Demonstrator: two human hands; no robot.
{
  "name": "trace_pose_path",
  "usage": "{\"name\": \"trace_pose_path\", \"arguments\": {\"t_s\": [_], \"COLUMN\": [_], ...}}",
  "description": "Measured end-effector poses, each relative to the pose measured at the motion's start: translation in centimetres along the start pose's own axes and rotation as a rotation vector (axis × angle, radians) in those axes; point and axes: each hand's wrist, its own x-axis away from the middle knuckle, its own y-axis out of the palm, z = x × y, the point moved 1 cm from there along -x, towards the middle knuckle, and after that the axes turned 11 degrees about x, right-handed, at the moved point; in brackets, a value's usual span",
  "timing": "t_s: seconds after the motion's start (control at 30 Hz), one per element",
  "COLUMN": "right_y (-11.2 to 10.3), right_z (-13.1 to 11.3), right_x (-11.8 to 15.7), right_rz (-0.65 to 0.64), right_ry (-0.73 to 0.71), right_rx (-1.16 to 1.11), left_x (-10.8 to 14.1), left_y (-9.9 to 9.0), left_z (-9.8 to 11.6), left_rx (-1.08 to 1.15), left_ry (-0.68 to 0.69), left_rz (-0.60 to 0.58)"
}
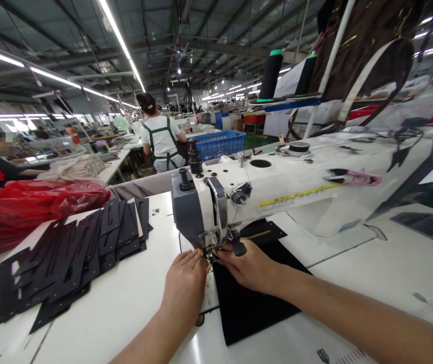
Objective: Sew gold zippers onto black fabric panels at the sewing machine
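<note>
A black fabric panel [252,303] lies under the head of a white sewing machine [295,177]. My right hand [248,265] rests flat on the panel, its fingers stretched out to the presser foot [210,253]. On the other side of the foot, my left hand [186,278] has its fingers drawn together, with the tips at the panel's left edge. Whatever the left fingertips pinch is too small and hidden to make out. Behind the right hand, under the machine arm, lies another black piece [277,230] with a small hole.
Black strips [102,237] lie overlapping on the white table at left, beside a red plastic bag [42,202]. Pink-handled thread snips [364,178] rest on the machine arm. Black thread cones [271,76] stand above. A co-worker [161,134] stands near a blue crate [220,144].
</note>
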Motion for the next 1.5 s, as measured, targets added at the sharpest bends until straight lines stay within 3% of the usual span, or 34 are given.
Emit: {"name": "trace_pose_path", "arguments": {"t_s": [0.43,0.77,0.97,1.13,1.3,1.5], "right_y": [0.3,0.3,-0.4,-3.1,-5.3,-6.1], "right_z": [-0.1,-0.2,1.1,-2.7,-6.7,-10.1], "right_x": [0.6,0.4,4.1,8.7,11.4,12.0], "right_rz": [0.088,-0.048,-0.12,-0.169,-0.149,-0.058], "right_ry": [0.018,0.192,0.268,0.286,0.307,0.213], "right_rx": [-0.029,0.162,0.341,0.431,0.447,0.463], "left_x": [0.2,0.7,2.1,3.1,2.9,2.9], "left_y": [-0.3,-0.4,-1.8,-1.4,-1.6,-1.6], "left_z": [0.3,0.0,1.8,5.9,9.7,11.7], "left_rx": [-0.01,0.043,-0.092,-0.042,0.274,0.763], "left_ry": [-0.016,-0.101,-0.105,-0.191,-0.306,-0.696], "left_rz": [-0.029,-0.021,-0.134,-0.196,-0.17,-0.003]}}
